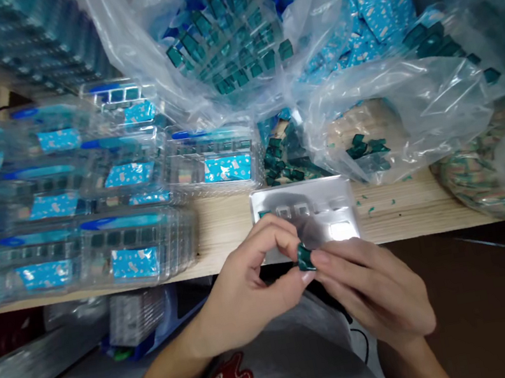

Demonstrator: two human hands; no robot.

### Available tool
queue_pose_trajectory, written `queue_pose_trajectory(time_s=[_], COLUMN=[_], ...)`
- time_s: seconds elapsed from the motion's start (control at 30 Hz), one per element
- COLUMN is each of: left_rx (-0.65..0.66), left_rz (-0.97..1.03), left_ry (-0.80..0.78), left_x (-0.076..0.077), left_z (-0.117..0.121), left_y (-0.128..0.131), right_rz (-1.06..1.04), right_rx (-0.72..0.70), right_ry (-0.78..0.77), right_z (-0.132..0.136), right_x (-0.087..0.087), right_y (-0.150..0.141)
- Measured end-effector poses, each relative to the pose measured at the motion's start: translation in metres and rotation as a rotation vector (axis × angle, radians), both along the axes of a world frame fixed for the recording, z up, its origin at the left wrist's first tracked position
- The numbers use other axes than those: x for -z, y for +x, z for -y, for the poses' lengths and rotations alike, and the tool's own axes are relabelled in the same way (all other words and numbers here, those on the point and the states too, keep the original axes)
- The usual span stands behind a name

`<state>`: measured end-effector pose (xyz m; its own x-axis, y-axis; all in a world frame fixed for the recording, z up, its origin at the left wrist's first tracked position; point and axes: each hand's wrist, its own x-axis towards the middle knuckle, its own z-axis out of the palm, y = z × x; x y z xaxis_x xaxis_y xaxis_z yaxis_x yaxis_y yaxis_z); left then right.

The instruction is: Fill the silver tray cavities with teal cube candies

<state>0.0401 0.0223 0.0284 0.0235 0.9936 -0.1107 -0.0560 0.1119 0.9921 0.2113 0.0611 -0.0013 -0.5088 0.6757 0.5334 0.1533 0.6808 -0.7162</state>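
Head view, looking down: your left hand (pixel 243 290) and right hand (pixel 378 287) meet at the near edge of a pale wooden bench (pixel 420 209), with a small dark green piece (pixel 305 257) held between them. Your left index finger and thumb pinch it from one side; your right thumb and fingers pinch it from the other, though their undersides are hidden. A light grip by the edges should serve best, as the glossy piece looks likely to slip; turning it over the bench rather than your grey garment (pixel 288 373) would make a drop easier to recover. Just beyond your fingers lies a shiny tray (pixel 330 189) with a row of small square pockets, partly covered by your hands. Green crumbs (pixel 371 210) dot the wood to its right. Behind stand a large clear bag (pixel 126 42) of green and blue pieces, a smaller open bag (pixel 441 99) and heaped blue packets (pixel 380 13). Clear packs (pixel 143 259) crowd the left side in stacks.
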Motion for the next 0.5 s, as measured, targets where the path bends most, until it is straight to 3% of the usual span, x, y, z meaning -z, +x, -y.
queue_pose_trajectory(time_s=[0.13, 0.37, 0.43, 0.5], left_rx=[-0.007, -0.017, 0.004, 0.030], left_rz=[-0.110, -0.255, -0.214, -0.140], left_ry=[0.049, 0.355, 0.366, 0.271], left_x=[0.0023, 0.0086, 0.0072, 0.0048], left_z=[0.0053, 0.0103, 0.0093, 0.0080], left_y=[-0.0034, -0.0058, -0.0071, -0.0087], right_rz=[0.049, -0.002, -0.066, -0.156], right_rx=[-0.011, -0.089, -0.099, -0.096], right_ry=[0.005, -0.131, -0.203, -0.342], right_z=[-0.0017, 0.0039, 0.0045, 0.0026], right_x=[-0.0004, -0.0060, -0.0062, -0.0059], right_y=[0.0011, -0.0064, -0.0066, -0.0046])
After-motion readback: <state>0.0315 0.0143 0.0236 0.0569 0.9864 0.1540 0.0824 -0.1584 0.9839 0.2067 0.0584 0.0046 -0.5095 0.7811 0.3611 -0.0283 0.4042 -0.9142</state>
